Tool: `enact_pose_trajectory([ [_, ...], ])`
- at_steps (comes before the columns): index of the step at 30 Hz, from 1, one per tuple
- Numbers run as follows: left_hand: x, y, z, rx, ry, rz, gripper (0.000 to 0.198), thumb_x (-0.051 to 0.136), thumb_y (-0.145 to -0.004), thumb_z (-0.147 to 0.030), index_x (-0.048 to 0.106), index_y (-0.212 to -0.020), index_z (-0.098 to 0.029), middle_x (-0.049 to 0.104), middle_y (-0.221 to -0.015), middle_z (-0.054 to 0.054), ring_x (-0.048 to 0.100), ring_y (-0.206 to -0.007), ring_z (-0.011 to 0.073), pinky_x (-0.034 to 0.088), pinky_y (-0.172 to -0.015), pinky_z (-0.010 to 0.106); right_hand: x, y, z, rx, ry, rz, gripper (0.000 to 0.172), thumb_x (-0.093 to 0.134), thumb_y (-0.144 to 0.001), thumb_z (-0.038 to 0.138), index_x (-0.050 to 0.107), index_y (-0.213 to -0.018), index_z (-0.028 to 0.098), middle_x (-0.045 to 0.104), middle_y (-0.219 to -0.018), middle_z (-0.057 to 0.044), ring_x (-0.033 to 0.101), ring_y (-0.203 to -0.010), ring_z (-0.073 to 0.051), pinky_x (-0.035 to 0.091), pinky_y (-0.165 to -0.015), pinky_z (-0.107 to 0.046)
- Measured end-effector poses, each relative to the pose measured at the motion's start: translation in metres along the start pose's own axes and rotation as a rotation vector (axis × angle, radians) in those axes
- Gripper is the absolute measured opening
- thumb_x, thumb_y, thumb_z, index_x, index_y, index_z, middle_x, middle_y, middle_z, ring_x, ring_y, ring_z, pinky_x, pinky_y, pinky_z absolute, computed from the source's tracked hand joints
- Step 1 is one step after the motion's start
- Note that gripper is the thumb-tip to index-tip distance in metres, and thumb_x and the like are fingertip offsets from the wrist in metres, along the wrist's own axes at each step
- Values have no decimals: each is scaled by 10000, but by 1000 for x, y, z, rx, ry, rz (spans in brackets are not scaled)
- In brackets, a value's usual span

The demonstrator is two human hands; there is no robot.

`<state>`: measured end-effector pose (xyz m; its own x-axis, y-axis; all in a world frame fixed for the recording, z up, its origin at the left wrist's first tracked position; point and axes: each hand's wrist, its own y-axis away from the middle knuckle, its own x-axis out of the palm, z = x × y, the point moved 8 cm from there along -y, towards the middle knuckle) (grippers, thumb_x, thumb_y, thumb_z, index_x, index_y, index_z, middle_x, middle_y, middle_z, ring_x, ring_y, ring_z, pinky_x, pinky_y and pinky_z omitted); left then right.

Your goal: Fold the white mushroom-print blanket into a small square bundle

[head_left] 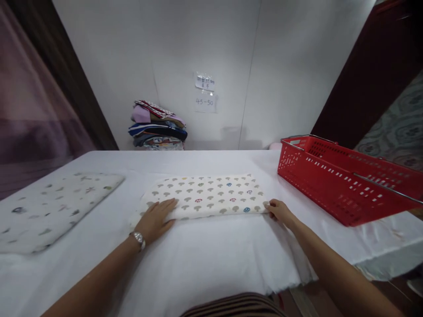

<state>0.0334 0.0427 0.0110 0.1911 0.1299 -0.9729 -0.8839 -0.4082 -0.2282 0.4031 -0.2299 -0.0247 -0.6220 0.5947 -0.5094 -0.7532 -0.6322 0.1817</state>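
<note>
A folded white cloth point(211, 198) with a print of small mushrooms, mostly grey-beige with a few in red, blue and yellow, lies flat in front of me. My left hand point(157, 220), with a metal-banded watch at the wrist, rests flat on its left end, fingers stretched out. At the cloth's near right corner, my right hand point(276, 210) pinches the edge between thumb and fingers. The undersides of the right fingers are partly hidden.
Another folded white printed cloth point(59, 202) lies at the left. A red plastic basket point(330, 185) with metal handles stands at the right. Against the wall sits a pile of folded fabrics point(158, 127). White sheeting point(211, 255) covers the table, its near edge hanging in front of me.
</note>
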Motion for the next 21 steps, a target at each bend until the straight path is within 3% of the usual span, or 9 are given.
enact_pose_trajectory([
  [3,1,-5,-13,47,-4,44,623,372,-719,-69,378,-1335,-160,412,-1376,66,364,-1271,178,288,-1052,397,-10,-2,1,-3,-6,-22,186,560,-692,356,486,-653,190,497,-432,44,445,-395,-95,335,-418,-211],
  [5,4,-8,-18,40,-6,74,692,322,-659,23,394,-1325,-148,411,-1376,67,369,-1268,159,312,-1043,368,-17,-1,2,-13,-5,-38,180,574,-681,347,490,-651,191,496,-447,48,449,-411,-92,350,-436,-210],
  [10,11,-3,-17,43,7,67,693,259,-670,74,433,-1298,-161,414,-1373,57,365,-1269,134,311,-1050,343,-19,6,-4,10,54,-29,174,541,-709,353,509,-662,189,504,-454,36,459,-421,-104,350,-438,-220],
  [14,12,4,-11,17,83,90,706,286,-662,60,411,-1314,-181,375,-1398,46,319,-1296,131,268,-1077,366,-21,7,-5,-29,349,-32,207,474,-763,361,563,-740,176,575,-557,-11,537,-514,-150,411,-503,-258],
  [16,9,3,-14,-12,140,158,702,337,-653,26,392,-1327,-160,346,-1414,64,278,-1316,151,235,-1092,378,-23,9,15,-193,539,-134,254,473,-768,339,603,-886,157,649,-795,-81,602,-729,-207,464,-665,-317],
  [18,2,-5,-26,-32,194,214,667,398,-694,-52,353,-1351,-157,319,-1428,73,243,-1332,179,208,-1099,402,-12,20,50,-444,635,-245,379,468,-788,346,571,-1090,140,603,-1089,-137,550,-1012,-260,425,-870,-388],
  [19,-2,-12,-35,-33,216,217,630,422,-741,-120,332,-1363,-168,303,-1436,73,226,-1338,191,195,-1101,417,1,28,69,-565,643,-261,442,452,-810,366,527,-1177,133,544,-1202,-150,482,-1127,-270,378,-946,-410],
  [21,-10,-28,-59,-9,250,174,562,418,-836,-310,309,-1375,-194,263,-1454,67,192,-1348,207,170,-1104,437,40,43,103,-734,630,-173,520,402,-855,421,437,-1289,136,432,-1340,-146,349,-1262,-257,304,-1024,-425],
])
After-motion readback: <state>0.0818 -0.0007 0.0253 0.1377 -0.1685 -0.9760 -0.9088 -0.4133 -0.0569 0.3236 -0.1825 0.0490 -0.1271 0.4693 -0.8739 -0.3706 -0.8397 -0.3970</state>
